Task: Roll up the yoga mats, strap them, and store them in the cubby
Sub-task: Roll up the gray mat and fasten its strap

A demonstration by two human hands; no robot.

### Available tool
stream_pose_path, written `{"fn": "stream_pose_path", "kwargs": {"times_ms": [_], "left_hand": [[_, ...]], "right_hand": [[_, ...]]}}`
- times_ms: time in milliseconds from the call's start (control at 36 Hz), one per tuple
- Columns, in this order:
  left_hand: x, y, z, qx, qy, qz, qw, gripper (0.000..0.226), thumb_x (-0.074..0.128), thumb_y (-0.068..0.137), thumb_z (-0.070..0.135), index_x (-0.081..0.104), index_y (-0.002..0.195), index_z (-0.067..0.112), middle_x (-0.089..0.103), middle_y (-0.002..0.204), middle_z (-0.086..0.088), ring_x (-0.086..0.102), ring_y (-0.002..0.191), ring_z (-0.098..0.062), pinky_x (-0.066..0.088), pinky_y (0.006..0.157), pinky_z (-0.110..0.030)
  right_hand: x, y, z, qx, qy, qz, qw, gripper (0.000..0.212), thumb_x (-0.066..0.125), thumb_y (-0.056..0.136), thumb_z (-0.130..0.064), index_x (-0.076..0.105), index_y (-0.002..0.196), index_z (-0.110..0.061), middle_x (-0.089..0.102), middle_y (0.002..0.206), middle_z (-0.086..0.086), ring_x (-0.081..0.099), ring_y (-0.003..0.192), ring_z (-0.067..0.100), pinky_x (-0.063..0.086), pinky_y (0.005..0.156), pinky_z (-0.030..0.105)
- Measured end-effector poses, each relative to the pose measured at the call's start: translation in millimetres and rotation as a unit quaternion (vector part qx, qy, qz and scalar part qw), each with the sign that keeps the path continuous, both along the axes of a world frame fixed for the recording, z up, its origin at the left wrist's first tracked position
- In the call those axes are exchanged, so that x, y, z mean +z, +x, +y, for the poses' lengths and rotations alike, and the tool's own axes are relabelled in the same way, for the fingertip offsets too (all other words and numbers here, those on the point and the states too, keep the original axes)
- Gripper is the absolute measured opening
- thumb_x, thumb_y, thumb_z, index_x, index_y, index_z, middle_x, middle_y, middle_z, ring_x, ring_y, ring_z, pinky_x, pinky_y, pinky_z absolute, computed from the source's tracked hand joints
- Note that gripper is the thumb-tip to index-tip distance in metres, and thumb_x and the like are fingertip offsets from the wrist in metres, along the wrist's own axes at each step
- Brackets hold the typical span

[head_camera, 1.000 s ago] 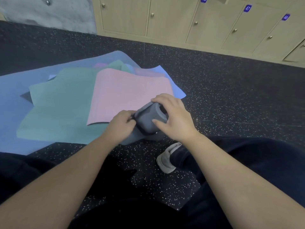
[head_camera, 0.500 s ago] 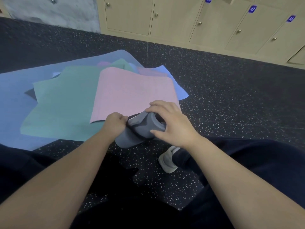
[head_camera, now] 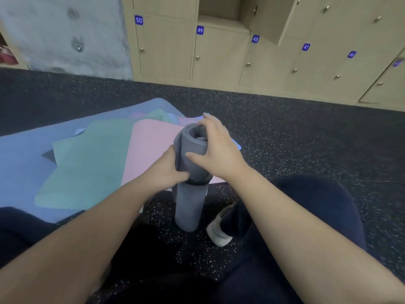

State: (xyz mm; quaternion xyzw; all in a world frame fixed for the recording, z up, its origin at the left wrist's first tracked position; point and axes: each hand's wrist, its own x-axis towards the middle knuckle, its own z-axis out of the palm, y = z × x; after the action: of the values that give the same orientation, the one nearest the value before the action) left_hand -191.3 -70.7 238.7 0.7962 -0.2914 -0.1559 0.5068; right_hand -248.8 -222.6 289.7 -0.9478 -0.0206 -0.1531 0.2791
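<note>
Rolled mat: a grey rolled yoga mat [head_camera: 190,207] stands nearly upright on the speckled black floor [head_camera: 295,137], at the centre of the view, its lower end on the floor between the person's legs and its open upper end tipped slightly toward 12 o'clock.
Strap: a dark band [head_camera: 198,182] circles the roll about halfway up, just below both hands.
Left hand: the left hand [head_camera: 169,170] grips the roll from its 9 o'clock side, fingers curled round the grey foam just above the band.
Right hand: the right hand [head_camera: 215,148] wraps the upper part of the roll from its 3 o'clock side, thumb pressed on the near face and fingers curled over the top rim.
Flat mats: at 10 o'clock of the roll lies a loose overlapping pile, with a pink mat [head_camera: 151,148] on top, a teal mat [head_camera: 87,163] under it, and a large blue mat [head_camera: 24,163] lowest; a dark corner of one more mat shows at the teal mat's left edge.
Cubby: at 12 o'clock, in the wall of beige lockers [head_camera: 219,53], one open compartment [head_camera: 219,7] shows above door 49, its door [head_camera: 266,18] swung out to the right.
Locker numbers: blue tags read 50, 49, 48 and 47 from left to right; the tags further right are blurred.
Person: dark trouser legs frame the bottom of the view, and a white sock [head_camera: 219,231] rests on the floor at 4 o'clock of the roll's base.
Wall: a grey concrete panel [head_camera: 65,34] fills the 11 o'clock corner.
</note>
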Motion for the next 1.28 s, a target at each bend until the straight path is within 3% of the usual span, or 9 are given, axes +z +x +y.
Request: {"fn": "stream_pose_path", "kwargs": {"times_ms": [83, 194, 333, 417, 528, 639, 778, 1028, 1278], "left_hand": [[27, -1, -12, -0.034, -0.066, -0.019, 0.997, 0.086, 0.080, 0.070, 0.002, 0.031, 0.128, 0.041, 0.047, 0.127, 0.020, 0.047, 0.116, 0.014, 0.039, 0.088, -0.005], [53, 9, -28, 0.023, -0.082, -0.034, 0.996, 0.085, 0.082, 0.075, 0.017, 0.026, 0.138, 0.031, 0.045, 0.135, 0.013, 0.047, 0.125, -0.006, 0.044, 0.096, -0.024], [73, 17, -51, 0.017, -0.049, -0.087, 0.995, 0.078, 0.076, 0.080, 0.007, 0.030, 0.139, 0.030, 0.045, 0.127, 0.017, 0.045, 0.117, -0.003, 0.037, 0.078, 0.000], [72, 28, -69, -0.001, -0.015, -0.119, 0.993, 0.080, 0.078, 0.075, 0.007, 0.034, 0.129, 0.046, 0.046, 0.134, 0.012, 0.047, 0.124, -0.010, 0.040, 0.084, -0.007], [71, 34, -100, 0.008, -0.008, -0.137, 0.991, 0.092, 0.083, 0.069, 0.021, 0.033, 0.141, 0.048, 0.042, 0.144, 0.013, 0.045, 0.129, -0.011, 0.045, 0.102, -0.035], [70, 34, -139, 0.012, 0.022, -0.179, 0.983, 0.088, 0.074, 0.082, 0.011, 0.024, 0.150, 0.037, 0.032, 0.150, 0.005, 0.033, 0.136, -0.011, 0.030, 0.107, -0.026], [60, 38, -191, -0.025, 0.092, -0.201, 0.975, 0.092, 0.068, 0.087, 0.013, 0.010, 0.151, 0.044, 0.021, 0.156, 0.004, 0.028, 0.141, -0.016, 0.035, 0.109, -0.042], [26, 70, -238, -0.076, 0.171, -0.144, 0.972, 0.078, 0.056, 0.096, 0.027, 0.005, 0.153, 0.035, 0.023, 0.157, 0.000, 0.028, 0.140, -0.013, 0.027, 0.093, -0.022], [3, 91, -255, -0.113, 0.196, -0.176, 0.958, 0.061, 0.052, 0.097, 0.029, 0.023, 0.150, 0.036, 0.030, 0.154, 0.010, 0.027, 0.139, -0.005, 0.021, 0.106, -0.020]], "right_hand": [[32, -2, -5, -0.010, -0.010, 0.008, 1.000, 0.074, 0.065, 0.084, -0.026, 0.029, 0.148, -0.021, 0.014, 0.162, 0.003, 0.020, 0.145, 0.022, 0.025, 0.110, 0.035], [71, -1, -16, -0.001, -0.026, 0.003, 1.000, 0.075, 0.058, 0.082, -0.026, 0.028, 0.151, -0.026, 0.022, 0.159, 0.008, 0.021, 0.144, 0.029, 0.022, 0.114, 0.037], [97, -4, -48, -0.013, 0.015, 0.061, 0.998, 0.098, 0.068, 0.077, -0.024, 0.008, 0.152, -0.043, 0.035, 0.138, 0.001, 0.051, 0.114, 0.021, 0.045, 0.094, 0.033], [89, -3, -69, -0.031, 0.001, 0.079, 0.996, 0.096, 0.073, 0.074, -0.028, 0.016, 0.150, -0.042, 0.036, 0.128, 0.001, 0.055, 0.106, 0.022, 0.047, 0.086, 0.030], [67, -5, -92, -0.062, 0.034, -0.003, 0.997, 0.078, 0.075, 0.074, -0.027, 0.036, 0.140, -0.036, 0.036, 0.128, -0.003, 0.049, 0.112, 0.019, 0.045, 0.089, 0.029], [44, -6, -119, -0.112, 0.059, -0.053, 0.990, 0.075, 0.076, 0.075, -0.028, 0.038, 0.139, -0.033, 0.035, 0.131, -0.004, 0.048, 0.116, 0.016, 0.045, 0.091, 0.028], [9, -9, -157, -0.190, 0.129, -0.082, 0.970, 0.073, 0.078, 0.076, -0.027, 0.038, 0.138, -0.028, 0.031, 0.128, -0.008, 0.048, 0.109, 0.010, 0.041, 0.084, 0.021], [-101, -16, -225, -0.354, 0.189, -0.083, 0.912, 0.073, 0.080, 0.075, -0.024, 0.040, 0.136, -0.018, 0.028, 0.127, -0.008, 0.044, 0.120, 0.015, 0.041, 0.098, 0.028], [-206, -18, -249, -0.462, 0.285, -0.067, 0.837, 0.074, 0.082, 0.076, -0.015, 0.039, 0.135, -0.008, 0.032, 0.135, 0.010, 0.037, 0.120, 0.010, 0.037, 0.108, 0.036]]}}
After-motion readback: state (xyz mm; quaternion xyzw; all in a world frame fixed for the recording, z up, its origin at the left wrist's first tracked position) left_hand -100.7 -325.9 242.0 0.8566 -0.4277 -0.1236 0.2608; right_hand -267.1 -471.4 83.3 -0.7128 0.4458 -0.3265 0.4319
